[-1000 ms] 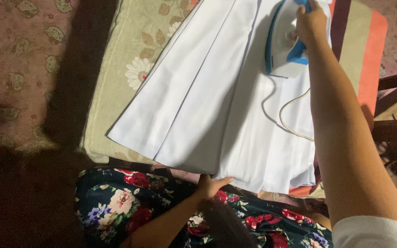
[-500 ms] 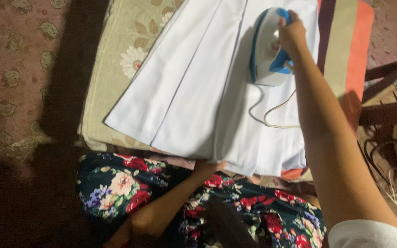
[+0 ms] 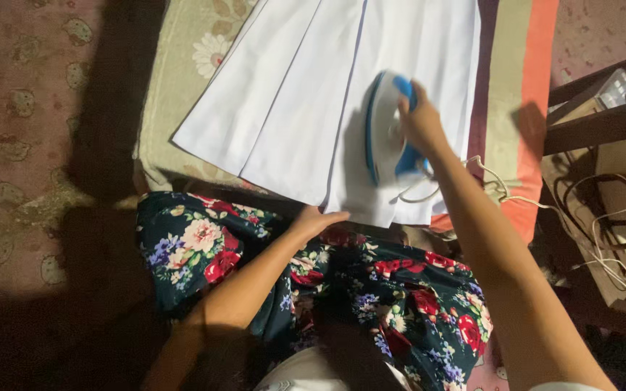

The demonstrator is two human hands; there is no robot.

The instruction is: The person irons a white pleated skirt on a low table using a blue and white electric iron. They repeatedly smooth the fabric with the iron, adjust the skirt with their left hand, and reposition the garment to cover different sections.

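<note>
A white pleated garment (image 3: 298,108) lies spread on a padded cloth base (image 3: 175,94) with a flower print. My right hand (image 3: 420,123) grips the handle of a blue and white iron (image 3: 384,130), which rests on the garment near its front hem. Its pale cord (image 3: 494,188) trails to the right. My left hand (image 3: 316,219) holds the garment's near hem, fingers pinched on the edge, just left of the iron.
My lap is covered by dark fabric with red and pink flowers (image 3: 327,282). A striped orange and olive cloth (image 3: 527,101) lies under the garment's right side. Dark wooden furniture (image 3: 595,123) with tangled cables (image 3: 610,217) stands at the right. Patterned floor covering (image 3: 30,108) lies left.
My right hand has drawn the iron down the garment from its far end toward the near hem. My left hand stays at the hem edge. The view shifted.
</note>
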